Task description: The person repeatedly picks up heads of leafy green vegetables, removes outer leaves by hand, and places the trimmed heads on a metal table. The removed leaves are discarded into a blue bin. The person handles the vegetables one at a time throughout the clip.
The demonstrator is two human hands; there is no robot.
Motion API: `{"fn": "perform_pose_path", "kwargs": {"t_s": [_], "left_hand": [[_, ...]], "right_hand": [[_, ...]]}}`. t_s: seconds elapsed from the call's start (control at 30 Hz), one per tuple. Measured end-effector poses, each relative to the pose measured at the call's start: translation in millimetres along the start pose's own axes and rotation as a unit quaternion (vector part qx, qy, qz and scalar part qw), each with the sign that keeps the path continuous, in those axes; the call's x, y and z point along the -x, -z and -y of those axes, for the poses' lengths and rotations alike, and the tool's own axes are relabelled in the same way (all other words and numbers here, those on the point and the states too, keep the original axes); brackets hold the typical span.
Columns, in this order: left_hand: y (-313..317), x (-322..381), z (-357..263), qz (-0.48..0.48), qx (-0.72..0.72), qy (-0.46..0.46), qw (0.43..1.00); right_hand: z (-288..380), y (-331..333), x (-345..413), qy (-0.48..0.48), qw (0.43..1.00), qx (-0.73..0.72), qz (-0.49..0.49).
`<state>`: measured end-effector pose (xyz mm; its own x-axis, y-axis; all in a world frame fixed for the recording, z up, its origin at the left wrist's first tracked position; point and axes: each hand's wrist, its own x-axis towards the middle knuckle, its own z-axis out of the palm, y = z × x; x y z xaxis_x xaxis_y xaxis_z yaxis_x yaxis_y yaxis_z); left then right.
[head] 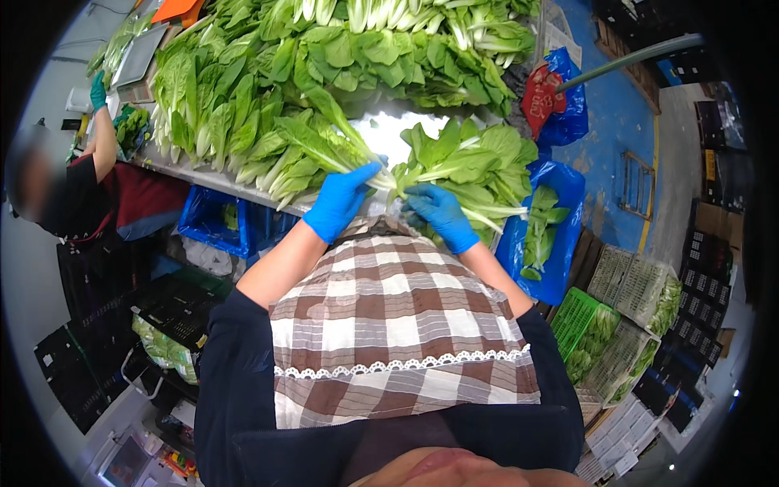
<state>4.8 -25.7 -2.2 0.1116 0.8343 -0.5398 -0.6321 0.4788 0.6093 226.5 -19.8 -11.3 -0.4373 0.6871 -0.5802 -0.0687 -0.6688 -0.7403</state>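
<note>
My left hand (342,202), in a blue glove, grips a head of long-leaf greens (325,149) by its pale base, the leaves pointing up and left. Close beside that base is my right hand (443,214), also gloved in blue, its fingers bent at the stem ends. Whether they pinch a stem is hard to see. Loose leafy greens (481,155) lie just beyond the right hand, with pale stalks (502,212) sticking out past it. Rows of similar greens (365,58) cover the far part of the metal table (219,182).
A blue bag-lined container (566,243) with discarded-looking leaves stands at the right. Red and blue bags (543,100) hang by a pole. Crates of greens (599,329) stack lower right. At left, a co-worker's gloved hand (98,91) is near a scale (139,58); a blue crate (213,222) sits below.
</note>
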Motion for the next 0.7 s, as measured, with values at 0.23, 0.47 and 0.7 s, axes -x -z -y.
{"fn": "perform_pose_path", "kwargs": {"t_s": [0.23,0.47,0.7], "left_hand": [[-12,6,-16,0.083,0.019,-0.069,0.994],[-23,4,-46,0.009,0.048,-0.137,0.989],[-42,17,-51,0.011,-0.028,-0.161,0.987]], "right_hand": [[42,-46,-22,0.180,0.967,0.172,0.046],[132,-32,-56,0.247,0.936,0.251,0.023],[268,19,-169,0.314,0.775,0.431,-0.339]]}}
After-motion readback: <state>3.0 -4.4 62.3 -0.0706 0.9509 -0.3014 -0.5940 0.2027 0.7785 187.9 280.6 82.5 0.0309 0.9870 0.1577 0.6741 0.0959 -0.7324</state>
